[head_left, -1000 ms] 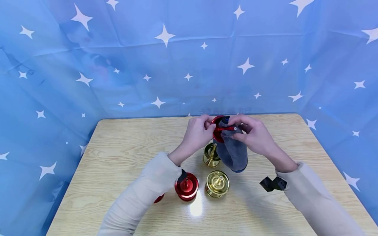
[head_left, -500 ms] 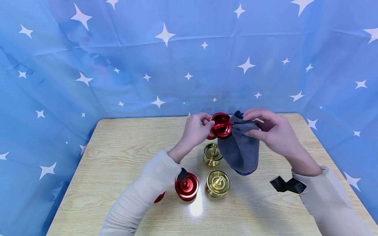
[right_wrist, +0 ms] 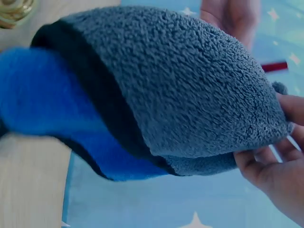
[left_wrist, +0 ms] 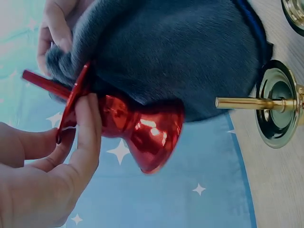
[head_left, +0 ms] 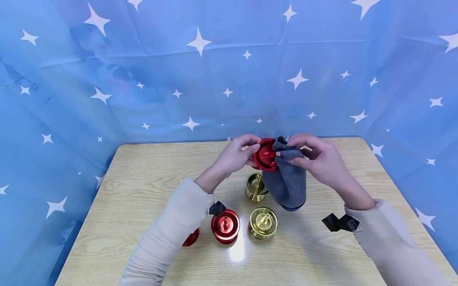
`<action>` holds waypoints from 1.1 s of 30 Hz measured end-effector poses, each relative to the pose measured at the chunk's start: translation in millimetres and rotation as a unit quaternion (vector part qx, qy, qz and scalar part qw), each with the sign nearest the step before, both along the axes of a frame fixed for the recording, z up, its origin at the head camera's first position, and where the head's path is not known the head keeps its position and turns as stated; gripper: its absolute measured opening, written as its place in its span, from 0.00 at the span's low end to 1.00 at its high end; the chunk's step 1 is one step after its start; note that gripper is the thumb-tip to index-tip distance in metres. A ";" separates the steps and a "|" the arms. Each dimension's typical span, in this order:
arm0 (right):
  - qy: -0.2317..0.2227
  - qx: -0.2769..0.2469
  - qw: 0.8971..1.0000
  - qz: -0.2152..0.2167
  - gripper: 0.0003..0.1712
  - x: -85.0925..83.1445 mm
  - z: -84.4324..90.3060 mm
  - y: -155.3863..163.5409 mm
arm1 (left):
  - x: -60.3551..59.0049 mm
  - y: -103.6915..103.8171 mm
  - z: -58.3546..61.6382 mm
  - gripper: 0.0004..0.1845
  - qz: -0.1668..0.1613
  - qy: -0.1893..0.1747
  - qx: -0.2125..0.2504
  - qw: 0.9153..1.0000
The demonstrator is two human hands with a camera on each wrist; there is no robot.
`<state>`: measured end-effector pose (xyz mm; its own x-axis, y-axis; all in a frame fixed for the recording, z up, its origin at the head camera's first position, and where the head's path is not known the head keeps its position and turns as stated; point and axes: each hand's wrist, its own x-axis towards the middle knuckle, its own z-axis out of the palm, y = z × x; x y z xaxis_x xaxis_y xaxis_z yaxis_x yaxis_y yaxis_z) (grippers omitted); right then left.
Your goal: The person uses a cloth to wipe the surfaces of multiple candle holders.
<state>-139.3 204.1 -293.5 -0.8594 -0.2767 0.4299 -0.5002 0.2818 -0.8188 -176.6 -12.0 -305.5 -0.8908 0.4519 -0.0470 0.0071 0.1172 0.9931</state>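
left hand (head_left: 234, 157) pinches red metallic spiked goblet (head_left: 264, 158) | right hand (head_left: 320, 159) pinches fuzzy grey cloth (head_left: 286, 184) against goblet, right of left grip

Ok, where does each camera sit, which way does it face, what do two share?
Head: worn on the head, facing forward and down at the wooden table and starry backdrop; left hand, right hand and sleeves show.
Left wrist: on that wrist, facing the red holder its hand grips; part of the right hand shows too.
Right wrist: on that wrist, facing the grey-and-blue cloth its hand pinches; part of the left hand shows.
Both wrist views share the cloth.
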 end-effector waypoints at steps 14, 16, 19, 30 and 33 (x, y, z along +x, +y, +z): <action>0.029 0.046 0.997 -0.047 0.17 -0.9 -7.2 -10.2 | 6.1 2.9 0.3 0.21 0.007 0.019 -0.010 1.000; 0.031 0.059 0.997 -0.044 0.18 -1.4 -6.6 -9.7 | 6.7 2.1 0.6 0.21 0.010 0.022 -0.005 1.000; 0.036 0.086 0.995 -0.031 0.20 -2.5 -6.0 -9.1 | 7.2 0.6 1.7 0.19 0.003 0.040 -0.021 0.999; -0.002 0.066 0.997 0.045 0.21 -6.2 -16.1 -9.9 | 7.7 0.8 6.1 0.17 -0.025 0.075 -0.081 0.994; -0.021 0.049 0.998 0.041 0.20 -6.4 -17.6 -9.1 | 8.0 2.5 7.0 0.17 -0.019 0.071 -0.097 0.993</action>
